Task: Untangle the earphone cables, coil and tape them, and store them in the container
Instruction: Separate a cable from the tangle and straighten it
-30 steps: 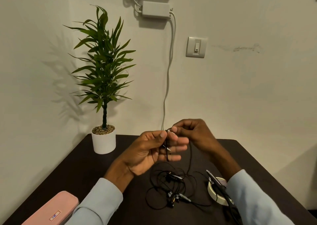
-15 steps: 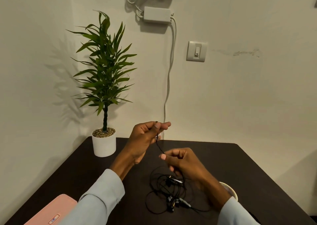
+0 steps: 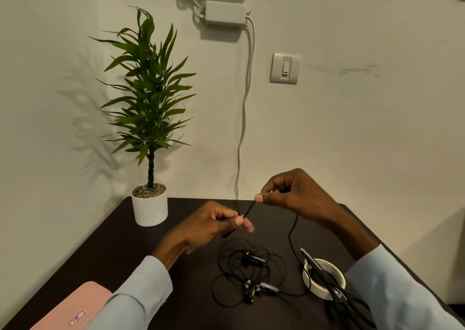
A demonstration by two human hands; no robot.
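Hands hover above a dark table, a short taut stretch of black earphone cable running between them. The left hand is curled narrow, thumb and fingertips pinching the lower end of that stretch. The right hand sits higher and farther back, thumb pressed to forefinger on the upper end; from under its palm a loose length of the same cable drops in a curve toward the tabletop.

Below the hands lies the rest of the tangle: black loops heaped on the table with earbuds and a small inline piece among them, still knotted together. Just right of the heap sits a roll of pale tape, with dark scissors laid across it, blades pointing away from the person. A pink case rests at the near left edge of the table, well apart from the cables, lid down.

At the far left corner stands a potted plant in a white pot. Light blue sleeves cover both forearms.
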